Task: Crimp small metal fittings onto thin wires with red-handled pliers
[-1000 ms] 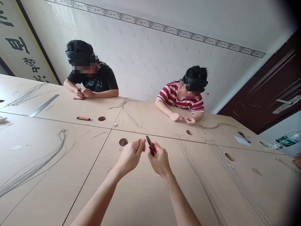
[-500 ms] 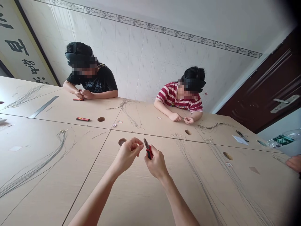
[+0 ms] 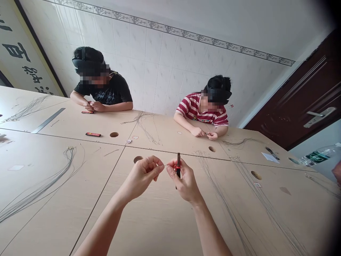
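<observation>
Above the middle of the table, my left hand (image 3: pixel 145 175) is closed in a pinch, thumb against fingertips. A tiny piece shows at its tips, too small to name. Close on its right, my right hand (image 3: pixel 185 180) is wrapped round red-and-black pliers (image 3: pixel 178 166), whose jaws point up and away from me. The right thumb and forefinger reach toward the left fingertips, with a thin bit between the two hands. Whether that bit is a wire or a small fitting I cannot tell. Most of the pliers' handle is hidden in the palm.
Bundles of thin grey wires (image 3: pixel 54 185) lie at left, and more wires (image 3: pixel 221 192) at right. Two people sit opposite, hands at small work. A red-and-black marker-like stick (image 3: pixel 93 134), a steel ruler (image 3: pixel 49 120), a plastic bottle (image 3: pixel 321 154) and round holes (image 3: pixel 256 175) are on the table.
The pliers have turned upright in my right hand and moved slightly right. My right thumb and forefinger have come up near the left fingertips. My left hand has barely moved.
</observation>
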`<act>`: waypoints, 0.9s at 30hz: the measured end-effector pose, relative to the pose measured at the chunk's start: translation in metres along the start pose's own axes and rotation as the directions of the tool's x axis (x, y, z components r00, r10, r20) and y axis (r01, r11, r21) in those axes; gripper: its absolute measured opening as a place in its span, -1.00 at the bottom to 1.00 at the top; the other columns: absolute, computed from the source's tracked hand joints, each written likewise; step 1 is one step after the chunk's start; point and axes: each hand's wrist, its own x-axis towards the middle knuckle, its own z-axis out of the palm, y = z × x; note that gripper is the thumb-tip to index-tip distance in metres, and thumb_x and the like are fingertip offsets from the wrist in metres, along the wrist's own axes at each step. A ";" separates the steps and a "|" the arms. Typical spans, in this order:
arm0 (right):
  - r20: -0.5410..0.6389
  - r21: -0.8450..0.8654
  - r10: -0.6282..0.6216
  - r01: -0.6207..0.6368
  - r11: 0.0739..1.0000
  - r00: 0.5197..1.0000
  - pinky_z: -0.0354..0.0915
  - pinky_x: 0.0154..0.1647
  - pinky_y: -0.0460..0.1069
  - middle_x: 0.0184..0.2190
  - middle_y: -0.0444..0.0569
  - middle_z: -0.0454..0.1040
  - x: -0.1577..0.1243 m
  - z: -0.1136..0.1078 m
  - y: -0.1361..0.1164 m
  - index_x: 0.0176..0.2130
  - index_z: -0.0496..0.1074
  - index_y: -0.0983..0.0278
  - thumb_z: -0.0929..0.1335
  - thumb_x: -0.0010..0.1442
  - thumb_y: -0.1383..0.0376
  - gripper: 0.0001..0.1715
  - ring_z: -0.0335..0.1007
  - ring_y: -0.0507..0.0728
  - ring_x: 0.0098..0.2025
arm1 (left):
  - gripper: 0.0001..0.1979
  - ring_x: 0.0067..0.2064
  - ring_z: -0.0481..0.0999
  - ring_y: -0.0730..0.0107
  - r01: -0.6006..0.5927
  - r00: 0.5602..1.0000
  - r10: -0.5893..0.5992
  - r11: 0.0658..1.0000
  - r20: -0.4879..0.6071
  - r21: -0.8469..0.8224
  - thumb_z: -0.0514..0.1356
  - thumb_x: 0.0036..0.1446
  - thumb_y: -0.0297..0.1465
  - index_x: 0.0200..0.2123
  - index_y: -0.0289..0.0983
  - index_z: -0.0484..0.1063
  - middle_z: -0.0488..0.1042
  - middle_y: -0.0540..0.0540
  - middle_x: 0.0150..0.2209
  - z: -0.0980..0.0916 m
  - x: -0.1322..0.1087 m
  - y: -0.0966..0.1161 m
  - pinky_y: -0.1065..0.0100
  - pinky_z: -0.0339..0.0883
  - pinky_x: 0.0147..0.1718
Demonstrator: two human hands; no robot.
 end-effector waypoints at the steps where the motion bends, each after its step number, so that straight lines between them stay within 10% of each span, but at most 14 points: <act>1: 0.005 0.005 -0.013 0.013 1.000 1.000 0.23 -0.25 -0.04 -0.40 -0.13 0.38 -0.001 0.001 -0.001 -0.30 0.34 0.25 0.30 0.29 0.18 -0.81 0.28 0.04 -0.34 | -0.76 -0.50 0.16 0.47 -0.004 1.000 0.004 1.000 0.008 0.001 0.13 0.24 -0.18 -0.35 -0.23 0.38 0.21 0.09 -0.57 0.000 -0.001 0.001 0.43 0.03 -0.51; 27: 0.007 -0.181 -0.124 0.123 0.976 0.992 0.16 -0.28 -0.02 -0.45 -0.16 0.23 -0.006 0.002 -0.005 -0.37 0.17 0.20 0.25 0.34 0.26 -0.78 0.15 0.06 -0.36 | -0.91 -0.55 0.25 0.61 0.066 0.997 -0.065 0.997 -0.041 0.034 0.17 0.16 -0.38 -0.38 -0.26 0.41 0.37 0.07 -0.47 0.004 -0.005 0.010 0.51 0.20 -0.58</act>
